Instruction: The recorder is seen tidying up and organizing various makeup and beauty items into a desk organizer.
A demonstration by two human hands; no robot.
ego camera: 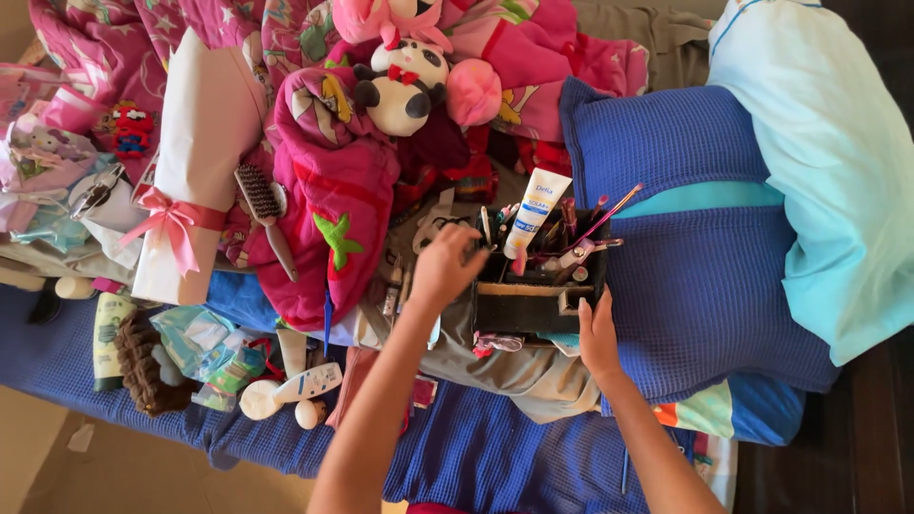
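On a cluttered bed, the left hand (443, 269) pinches a small item over a black organizer box (533, 300); the right hand (598, 335), spread, steadies its near right side.

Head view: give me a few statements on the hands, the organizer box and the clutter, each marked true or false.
1. The right hand rests on the black organizer box. True.
2. The left hand holds the hairbrush. False: the brush lies apart on the pink cloth; the hand is at the box's left edge.
3. A white tube stands in the box. True.
4. The panda toy lies on the blue pillow. False: it sits among the pink cloth.
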